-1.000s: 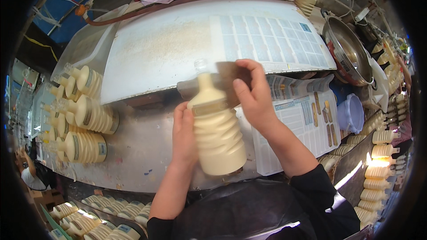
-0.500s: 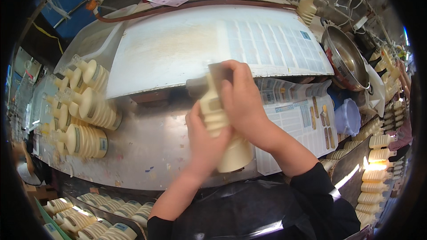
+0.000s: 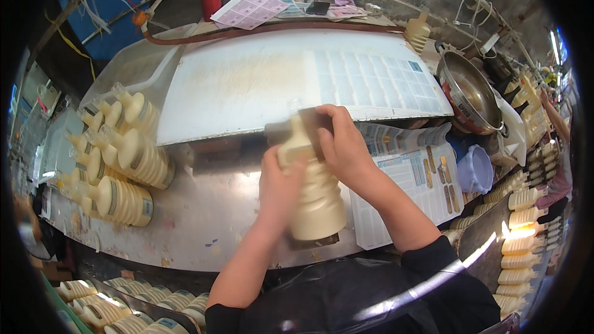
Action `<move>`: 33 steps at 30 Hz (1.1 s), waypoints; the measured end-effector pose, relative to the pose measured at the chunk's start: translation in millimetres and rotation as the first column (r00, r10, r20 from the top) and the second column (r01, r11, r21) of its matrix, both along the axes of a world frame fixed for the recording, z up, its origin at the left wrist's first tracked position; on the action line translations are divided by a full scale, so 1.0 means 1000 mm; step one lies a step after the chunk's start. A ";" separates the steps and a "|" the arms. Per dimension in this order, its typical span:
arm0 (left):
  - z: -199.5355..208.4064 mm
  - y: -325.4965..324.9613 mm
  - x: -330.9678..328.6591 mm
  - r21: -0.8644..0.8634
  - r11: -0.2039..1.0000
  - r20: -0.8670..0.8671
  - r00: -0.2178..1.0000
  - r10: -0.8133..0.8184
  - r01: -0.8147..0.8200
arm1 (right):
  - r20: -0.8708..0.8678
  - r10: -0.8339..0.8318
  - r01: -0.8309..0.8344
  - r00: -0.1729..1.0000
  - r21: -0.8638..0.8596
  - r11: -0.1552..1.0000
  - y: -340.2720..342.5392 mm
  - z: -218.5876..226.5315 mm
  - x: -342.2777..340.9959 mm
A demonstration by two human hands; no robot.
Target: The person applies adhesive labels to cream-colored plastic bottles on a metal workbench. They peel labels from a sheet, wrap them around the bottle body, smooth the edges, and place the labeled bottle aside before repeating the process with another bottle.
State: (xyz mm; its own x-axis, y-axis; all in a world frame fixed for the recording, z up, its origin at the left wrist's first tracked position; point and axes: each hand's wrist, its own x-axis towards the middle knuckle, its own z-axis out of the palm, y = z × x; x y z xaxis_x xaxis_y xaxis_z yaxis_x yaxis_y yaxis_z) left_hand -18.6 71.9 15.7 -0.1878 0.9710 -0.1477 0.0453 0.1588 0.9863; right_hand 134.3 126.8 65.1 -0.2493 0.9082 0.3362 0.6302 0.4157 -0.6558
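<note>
In front of me a cream ribbed bottle (image 3: pixel 318 210) with a clear tip stands tilted, its base near the table's front edge. My left hand (image 3: pixel 281 179) is closed around the bottle's left side, just below the shoulder, and slightly blurred. In my right hand (image 3: pixel 343 142) is a dark brown flat piece (image 3: pixel 311 124), pinched between fingers and thumb and lying against the bottle's narrow neck. More dark brown shows left of the neck; whether it belongs to the same piece I cannot tell. A dark patch lies under the bottle's base.
Several similar bottles (image 3: pixel 124 201) stand at the left. A white board (image 3: pixel 247 80) with a label sheet (image 3: pixel 371 80) lies beyond my hands. At right are printed paper (image 3: pixel 402 210), small brown strips (image 3: pixel 428 173), a lilac bucket (image 3: pixel 475 170) and a metal pan (image 3: pixel 473 89). Another person's arm (image 3: pixel 557 117) shows far right.
The view has shifted, so the table sits a little lower in the picture. The bottle now stands more upright, and more of its ribbed body shows between my hands.
</note>
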 end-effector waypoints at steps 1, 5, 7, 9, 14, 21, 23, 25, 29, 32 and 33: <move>-0.008 0.005 -0.002 -0.001 1.000 0.007 1.000 -0.022 0.022 | -0.043 -0.005 0.005 0.999 -0.004 1.000 0.002 -0.006 0.003; -0.019 0.006 -0.003 -0.004 1.000 0.207 0.978 -0.025 0.026 | -0.187 -0.040 0.030 0.982 -0.056 0.998 0.009 -0.027 0.014; -0.019 0.004 -0.001 0.015 0.999 0.268 0.962 -0.055 0.052 | -0.233 -0.060 0.052 0.971 -0.038 0.998 0.013 -0.040 0.023; -0.017 0.002 -0.002 0.041 0.998 0.290 0.955 -0.065 0.055 | -0.277 -0.066 0.066 0.959 -0.010 0.998 0.015 -0.045 0.025; -0.028 -0.001 -0.017 0.018 0.998 0.348 0.937 0.045 -0.054 | -0.327 -0.055 0.070 0.943 0.034 0.997 0.011 -0.029 0.013; -0.008 -0.027 0.007 0.144 0.987 0.345 0.938 0.020 -0.074 | -0.318 -0.089 0.070 0.944 -0.072 0.995 -0.006 0.001 -0.021; -0.001 -0.029 0.012 0.157 0.985 0.356 0.934 0.011 -0.071 | -0.178 0.010 0.000 0.984 0.059 0.998 -0.009 0.005 -0.036; -0.003 -0.032 0.012 0.155 0.987 0.390 0.920 -0.028 -0.036 | 0.050 0.041 -0.049 0.998 0.168 0.984 -0.014 0.007 -0.055; -0.006 -0.038 0.007 0.220 0.975 0.336 0.937 -0.093 0.018 | 0.349 0.008 -0.072 0.937 0.168 0.983 -0.015 0.006 -0.091; -0.005 -0.044 0.005 0.323 0.946 0.032 0.998 -0.049 0.036 | 0.238 0.042 -0.084 0.970 0.170 0.982 -0.009 0.006 -0.079; -0.008 -0.045 0.006 0.346 0.936 -0.117 0.993 -0.018 0.058 | 0.162 0.064 -0.089 0.985 0.150 0.985 -0.006 0.004 -0.065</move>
